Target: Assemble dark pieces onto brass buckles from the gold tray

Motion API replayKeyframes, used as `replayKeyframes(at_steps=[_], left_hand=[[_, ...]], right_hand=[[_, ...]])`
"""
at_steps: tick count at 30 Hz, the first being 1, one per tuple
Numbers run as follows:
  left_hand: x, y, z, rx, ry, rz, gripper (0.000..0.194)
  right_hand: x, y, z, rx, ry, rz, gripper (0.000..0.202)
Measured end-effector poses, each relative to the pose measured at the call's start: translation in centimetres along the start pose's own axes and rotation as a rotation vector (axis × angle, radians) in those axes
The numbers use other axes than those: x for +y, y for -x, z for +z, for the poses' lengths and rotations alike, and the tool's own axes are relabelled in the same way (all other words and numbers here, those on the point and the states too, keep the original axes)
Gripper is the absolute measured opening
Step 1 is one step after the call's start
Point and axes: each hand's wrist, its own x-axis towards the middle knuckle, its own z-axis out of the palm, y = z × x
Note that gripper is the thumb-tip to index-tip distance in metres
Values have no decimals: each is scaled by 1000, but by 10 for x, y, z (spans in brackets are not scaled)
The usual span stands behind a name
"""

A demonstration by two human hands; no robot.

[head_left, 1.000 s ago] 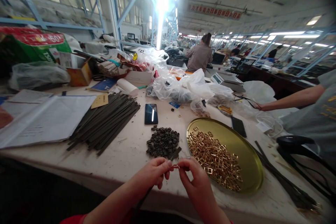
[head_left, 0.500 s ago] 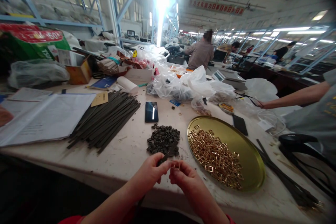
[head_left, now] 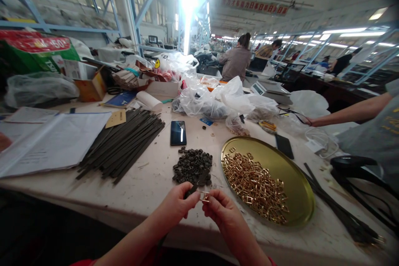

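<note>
Left hand (head_left: 179, 204) is pinched on a dark strap (head_left: 195, 187); right hand (head_left: 220, 210), drawn lower than before, is pinched on a gold buckle (head_left: 205, 196); threading is judged underway.

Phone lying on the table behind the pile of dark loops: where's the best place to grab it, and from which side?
Grip the phone across its two long edges, coming straight down from above. It lies flat, screen up, long axis running away from the person, with bare table along both long sides; the dark loops crowd its near end.
</note>
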Motion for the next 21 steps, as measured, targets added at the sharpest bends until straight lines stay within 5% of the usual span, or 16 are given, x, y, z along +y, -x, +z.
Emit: replayKeyframes(at_steps=[10, 21], left_hand=[[-5, -3, 2, 77, -111, 54, 27], [19, 0, -11, -138, 168, -132, 28]], right_hand=[[9, 0, 4, 57, -80, -6, 28], [5, 1, 5, 81, 77, -196, 35]])
